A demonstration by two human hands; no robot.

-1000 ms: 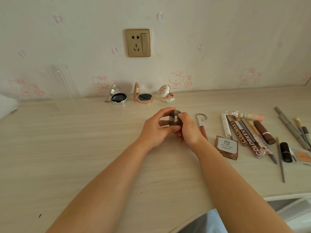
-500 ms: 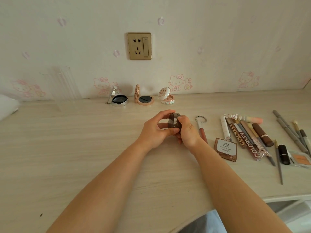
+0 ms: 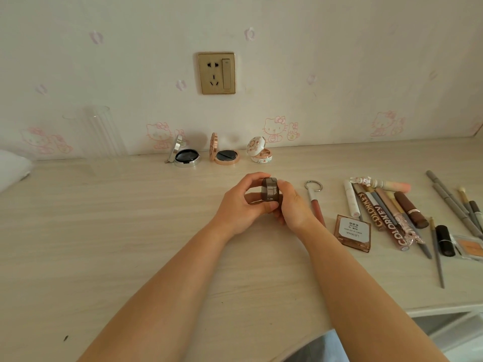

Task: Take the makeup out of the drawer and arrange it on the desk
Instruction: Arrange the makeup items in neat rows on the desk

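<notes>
Both hands hold a small brown compact [image 3: 270, 189] on edge above the middle of the desk [image 3: 117, 231]. My left hand [image 3: 240, 205] grips it from the left with thumb and fingers, and my right hand [image 3: 294, 207] grips its right side. Three open compacts stand by the wall: a silver one [image 3: 186, 157], a rose-gold one [image 3: 226, 155] and a white patterned one [image 3: 261, 152]. To the right lie a ringed lip tube [image 3: 315, 199], a brown square palette [image 3: 353, 232], several COLORKEY tubes [image 3: 384, 218], a brown lipstick [image 3: 410, 209] and pencils [image 3: 454, 205].
A clear ribbed glass [image 3: 98, 131] stands at the back left by the wall. A gold socket plate [image 3: 216, 73] is on the wall. A black lipstick [image 3: 445, 240] and an orange blush pan [image 3: 470, 246] lie near the desk's right front edge. The open drawer [image 3: 449, 327] shows at bottom right.
The hands have stayed at the desk's middle with the brown compact, turning it slightly. The camera has tilted a little, nothing else moved.
</notes>
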